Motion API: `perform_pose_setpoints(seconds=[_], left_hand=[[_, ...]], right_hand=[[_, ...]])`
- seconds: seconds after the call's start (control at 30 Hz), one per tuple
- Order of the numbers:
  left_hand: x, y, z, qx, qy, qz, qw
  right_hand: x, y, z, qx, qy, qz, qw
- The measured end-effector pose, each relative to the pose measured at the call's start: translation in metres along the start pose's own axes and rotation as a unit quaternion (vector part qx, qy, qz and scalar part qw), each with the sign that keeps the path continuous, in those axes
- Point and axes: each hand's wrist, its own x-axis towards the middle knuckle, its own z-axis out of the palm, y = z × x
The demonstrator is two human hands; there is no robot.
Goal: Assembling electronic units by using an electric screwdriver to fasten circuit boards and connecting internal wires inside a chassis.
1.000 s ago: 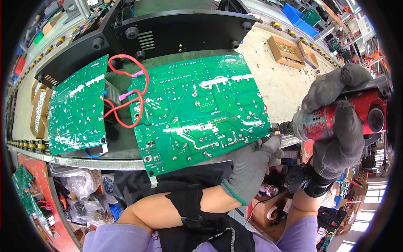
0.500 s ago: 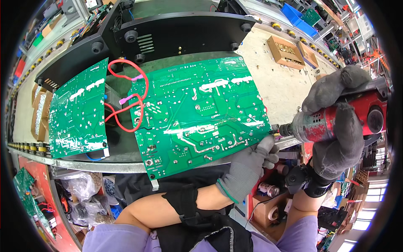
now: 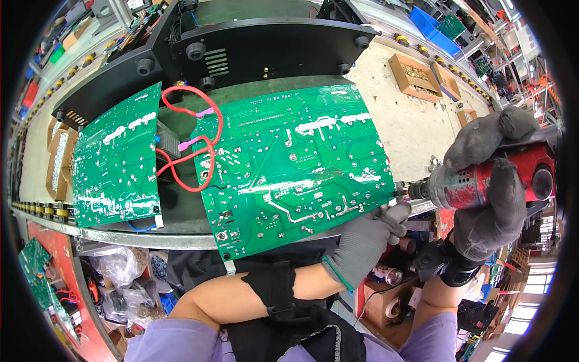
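A large green circuit board point(image 3: 301, 175) lies solder side up, its near edge jutting past the bench edge. My left hand point(image 3: 368, 238), in a grey glove, is closed at the board's near right corner; some fingertips are hidden beneath it. My right hand point(image 3: 503, 193), also gloved, is wrapped around a red power screwdriver point(image 3: 464, 186) lying on its side. The tool's bit point(image 3: 410, 192) points left, at that same corner. Looped red wires point(image 3: 211, 130) with pink connectors run between this board and a smaller green circuit board point(image 3: 120, 160) on the left.
Black metal housings point(image 3: 277, 51) with round feet stand behind the boards. Small boxes of screws point(image 3: 415, 77) sit at the back right, another box point(image 3: 58, 163) at the far left. A blue bin point(image 3: 431, 30) is farther back. Bagged parts point(image 3: 120, 265) lie below the bench edge point(image 3: 151, 240).
The boards and housings appear slightly farther right in view. Both hands and the screwdriver also sit a little right and lower. The left thumb now shows less above the board's corner.
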Motion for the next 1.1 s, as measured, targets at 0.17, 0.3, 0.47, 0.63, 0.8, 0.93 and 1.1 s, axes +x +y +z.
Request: perform_pose_setpoints(seconds=[0.17, 0.3, 0.47, 0.63, 0.8, 0.93, 1.1], left_hand=[[0.003, 0.003, -0.008, 0.111, -0.054, -0.015, 0.992], [0.0, 0.007, -0.008, 0.09, -0.056, 0.027, 0.994], [-0.005, 0.012, 0.001, 0.166, -0.076, -0.018, 0.983], [-0.011, 0.019, 0.017, 0.443, -0.111, 0.16, 0.875], [-0.024, 0.037, 0.006, 0.411, -0.187, 0.17, 0.876], [-0.072, 0.085, -0.035, 0.487, -0.33, 0.146, 0.795], [-0.169, 0.189, -0.09, 0.449, -0.426, 0.127, 0.775]], right_hand=[[-0.002, -0.001, -0.001, 0.005, -0.003, 0.001, 1.0], [-0.004, -0.002, -0.001, 0.007, -0.003, 0.001, 1.0], [-0.003, -0.002, 0.0, 0.003, 0.004, 0.003, 1.0], [-0.001, -0.003, 0.0, 0.0, 0.009, 0.006, 1.0], [-0.007, 0.002, -0.003, 0.02, 0.009, 0.026, 0.999], [-0.012, 0.007, -0.011, 0.04, -0.008, 0.036, 0.999], [-0.012, 0.018, -0.029, 0.044, -0.036, 0.043, 0.997]])
